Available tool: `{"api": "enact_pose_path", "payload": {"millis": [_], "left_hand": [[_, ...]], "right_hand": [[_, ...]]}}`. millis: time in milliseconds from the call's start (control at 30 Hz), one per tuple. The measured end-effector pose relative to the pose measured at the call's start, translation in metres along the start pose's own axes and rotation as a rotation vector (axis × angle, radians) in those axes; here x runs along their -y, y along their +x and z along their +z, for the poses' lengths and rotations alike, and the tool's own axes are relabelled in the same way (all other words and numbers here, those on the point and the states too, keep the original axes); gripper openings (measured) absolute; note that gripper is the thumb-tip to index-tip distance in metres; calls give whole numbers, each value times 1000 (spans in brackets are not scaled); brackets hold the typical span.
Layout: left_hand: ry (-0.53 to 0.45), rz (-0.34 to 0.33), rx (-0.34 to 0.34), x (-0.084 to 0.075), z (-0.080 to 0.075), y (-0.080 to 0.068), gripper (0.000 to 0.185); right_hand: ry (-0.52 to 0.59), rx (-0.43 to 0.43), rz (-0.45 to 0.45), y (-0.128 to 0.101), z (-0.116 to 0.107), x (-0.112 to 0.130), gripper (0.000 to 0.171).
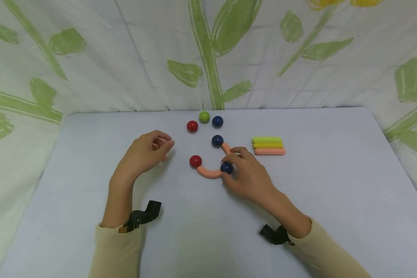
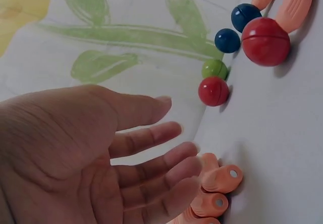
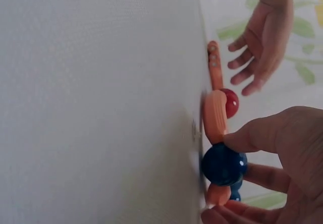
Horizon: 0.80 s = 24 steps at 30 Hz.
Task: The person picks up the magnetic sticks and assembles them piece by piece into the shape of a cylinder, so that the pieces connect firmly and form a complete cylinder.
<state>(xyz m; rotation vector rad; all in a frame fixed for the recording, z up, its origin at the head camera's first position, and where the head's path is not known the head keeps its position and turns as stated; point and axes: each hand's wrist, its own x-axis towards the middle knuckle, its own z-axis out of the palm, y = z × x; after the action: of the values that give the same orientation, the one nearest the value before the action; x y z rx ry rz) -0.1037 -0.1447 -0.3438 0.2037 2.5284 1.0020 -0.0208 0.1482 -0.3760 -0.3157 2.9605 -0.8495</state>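
Is pinching with the right grip (image 1: 250, 175) the glossy dark-blue ball (image 1: 226, 168), right of the left-to-right curved peach rod (image 1: 208, 173); is hovering farther left with the left grip (image 1: 144, 152), fingers apart.

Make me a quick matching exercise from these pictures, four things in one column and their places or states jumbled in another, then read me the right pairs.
Things
1. Green ball
2. Right hand
3. Yellow stick
4. Left hand

Places or states
A. Between the lime stick and the straight orange stick
B. Holding nothing
C. Between the back red ball and the farthest blue ball
D. Holding the nearest blue ball

Pairs: 1-C, 2-D, 3-A, 4-B
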Motion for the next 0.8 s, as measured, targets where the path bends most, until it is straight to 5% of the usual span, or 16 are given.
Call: {"api": "enact_pose_path", "payload": {"millis": [400,800], "left_hand": [[125,-84,-167,1,12,5,40],[192,-68,-227,-7,26,8,33]], "right_hand": [[71,20,-17,3,-6,-9,30],[160,12,63,5,-8,-12,47]]}}
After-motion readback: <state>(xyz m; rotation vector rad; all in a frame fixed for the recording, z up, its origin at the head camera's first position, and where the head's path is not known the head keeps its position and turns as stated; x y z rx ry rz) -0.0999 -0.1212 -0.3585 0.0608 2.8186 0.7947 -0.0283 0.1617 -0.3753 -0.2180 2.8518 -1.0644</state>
